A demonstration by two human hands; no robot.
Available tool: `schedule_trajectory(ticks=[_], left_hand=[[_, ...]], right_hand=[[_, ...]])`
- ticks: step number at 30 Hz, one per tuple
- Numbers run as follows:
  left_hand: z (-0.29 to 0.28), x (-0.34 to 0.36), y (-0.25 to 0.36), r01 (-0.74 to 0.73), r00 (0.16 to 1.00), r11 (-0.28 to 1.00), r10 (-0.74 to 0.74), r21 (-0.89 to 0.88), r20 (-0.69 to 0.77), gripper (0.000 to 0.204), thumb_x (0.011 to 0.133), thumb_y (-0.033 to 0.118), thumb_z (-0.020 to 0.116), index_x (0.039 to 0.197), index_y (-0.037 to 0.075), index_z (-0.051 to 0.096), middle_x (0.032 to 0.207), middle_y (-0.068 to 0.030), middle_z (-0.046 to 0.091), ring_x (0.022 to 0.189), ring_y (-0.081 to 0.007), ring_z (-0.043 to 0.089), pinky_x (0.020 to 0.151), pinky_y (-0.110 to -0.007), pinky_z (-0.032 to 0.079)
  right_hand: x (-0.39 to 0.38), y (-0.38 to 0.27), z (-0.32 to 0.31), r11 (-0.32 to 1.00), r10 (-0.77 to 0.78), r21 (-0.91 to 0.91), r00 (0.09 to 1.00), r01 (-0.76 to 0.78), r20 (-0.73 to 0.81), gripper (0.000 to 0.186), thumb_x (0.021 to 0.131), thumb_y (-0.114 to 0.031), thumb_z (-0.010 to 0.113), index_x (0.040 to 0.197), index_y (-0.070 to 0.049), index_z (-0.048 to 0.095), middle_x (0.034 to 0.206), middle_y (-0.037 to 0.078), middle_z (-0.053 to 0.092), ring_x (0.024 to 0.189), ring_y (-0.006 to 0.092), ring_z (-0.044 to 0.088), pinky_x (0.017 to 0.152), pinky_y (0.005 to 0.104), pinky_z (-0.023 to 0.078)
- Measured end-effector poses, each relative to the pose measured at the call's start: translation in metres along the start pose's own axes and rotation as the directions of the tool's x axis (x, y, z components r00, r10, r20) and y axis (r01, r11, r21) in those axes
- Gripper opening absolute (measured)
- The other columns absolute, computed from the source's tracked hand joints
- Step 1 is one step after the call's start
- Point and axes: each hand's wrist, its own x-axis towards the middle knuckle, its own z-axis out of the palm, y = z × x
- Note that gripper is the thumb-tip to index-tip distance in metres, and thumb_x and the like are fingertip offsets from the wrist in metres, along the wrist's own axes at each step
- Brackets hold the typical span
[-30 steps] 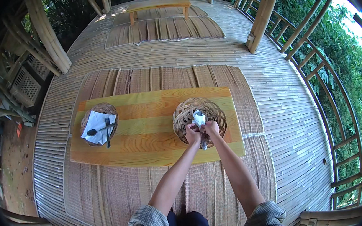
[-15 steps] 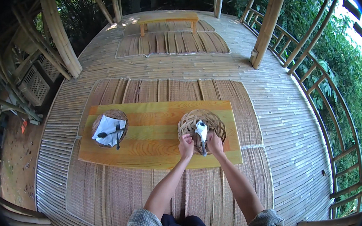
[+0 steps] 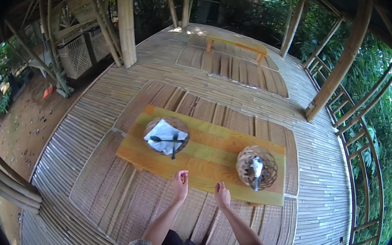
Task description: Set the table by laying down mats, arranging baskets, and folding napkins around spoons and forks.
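Observation:
At the near edge of the low wooden table (image 3: 204,162), my left hand (image 3: 180,185) has its fingers loosely curled and nothing shows in them. My right hand (image 3: 222,195) is also curled in, with nothing visible in it, between the left hand and the right-hand woven basket (image 3: 272,165). That basket bears a rolled white napkin (image 3: 257,165) around cutlery whose dark end (image 3: 256,183) points toward me. Farther left, another woven basket (image 3: 184,123) carries an unfolded white napkin (image 3: 164,147) with a dark spoon (image 3: 157,139) and a fork (image 3: 174,146) lying crossed.
Woven mats (image 3: 102,178) lie under the table on a bamboo slat floor (image 3: 318,167). A second low table (image 3: 238,46) stands at the back. Bamboo posts (image 3: 127,30) and a railing (image 3: 362,153) edge the platform, with bare ground (image 3: 40,123) beyond at the left.
My hands have left the right basket and its rolled napkin and moved left to the table's near edge. The whole view has turned leftward, tilting the table in the picture.

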Motion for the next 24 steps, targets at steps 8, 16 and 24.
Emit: schedule_trajectory(ticks=[8, 16, 24], left_hand=[[-0.098, 0.103, -0.029, 0.033, 0.993, 0.999, -0.034, -0.011, -0.111, 0.01, 0.076, 0.006, 0.051, 0.085, 0.006, 0.053, 0.077, -0.0069, 0.052, 0.072, -0.0185, 0.048, 0.061, -0.029, 0.04], [-0.115, 0.185, -0.046, -0.24, 0.97, 0.915, 0.234, 0.323, 0.057, 0.021, 0.068, 0.006, 0.055, 0.088, 0.008, 0.052, 0.084, -0.0069, 0.054, 0.081, -0.0251, 0.048, 0.073, -0.036, 0.037], [-0.079, 0.175, -0.074, -0.266, 0.942, 0.797, 0.096, 0.542, 0.32, 0.034, 0.067, 0.019, 0.059, 0.1, 0.014, 0.052, 0.104, -0.001, 0.049, 0.104, -0.021, 0.036, 0.081, -0.042, 0.031]], right_hand=[[0.049, -0.112, 0.075, 0.979, -0.188, -0.09, 0.98, 0.181, -0.072, 0.023, 0.082, -0.026, 0.043, 0.074, -0.005, 0.049, 0.061, 0.017, 0.053, 0.057, 0.0356, 0.052, 0.048, 0.0434, 0.04], [0.135, -0.169, 0.097, 0.858, -0.507, -0.146, 0.858, 0.493, -0.082, 0.008, 0.075, -0.011, 0.049, 0.076, -0.004, 0.053, 0.077, 0.013, 0.057, 0.073, 0.031, 0.052, 0.063, 0.0373, 0.042], [0.154, -0.16, 0.148, 0.742, -0.593, -0.307, 0.797, 0.596, 0.116, 0.036, 0.071, -0.01, 0.053, 0.106, -0.008, 0.05, 0.107, 0.006, 0.048, 0.099, 0.0257, 0.039, 0.082, 0.0379, 0.033]])
